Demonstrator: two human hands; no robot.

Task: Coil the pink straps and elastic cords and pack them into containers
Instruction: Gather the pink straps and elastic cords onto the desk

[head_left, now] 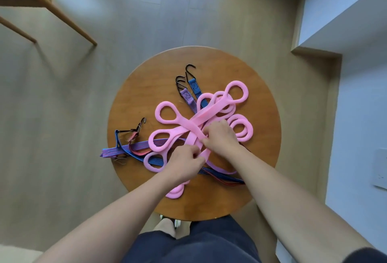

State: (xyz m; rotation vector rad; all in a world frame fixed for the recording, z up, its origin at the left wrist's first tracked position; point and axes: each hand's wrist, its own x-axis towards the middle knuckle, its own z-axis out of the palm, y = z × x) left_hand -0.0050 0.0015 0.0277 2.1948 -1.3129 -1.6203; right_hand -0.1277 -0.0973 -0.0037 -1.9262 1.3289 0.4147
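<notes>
Over the tabletop (146, 86), left hand (184, 163) and right hand (219, 137) each pinch one pink strap (201, 120), apparently freeing it; no container shows.

Your pink straps (201, 116) — flat bands with looped ends — lie crossed in a heap on the table (209, 204), one band pinched by your left hand (184, 163) and right hand (221, 137). Blue-purple, black-hooked cords (134, 147) sprawl beneath them.

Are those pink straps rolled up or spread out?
Spread out. The pink straps lie crisscrossed on the round table, loops splayed; left hand and right hand grip one.
</notes>
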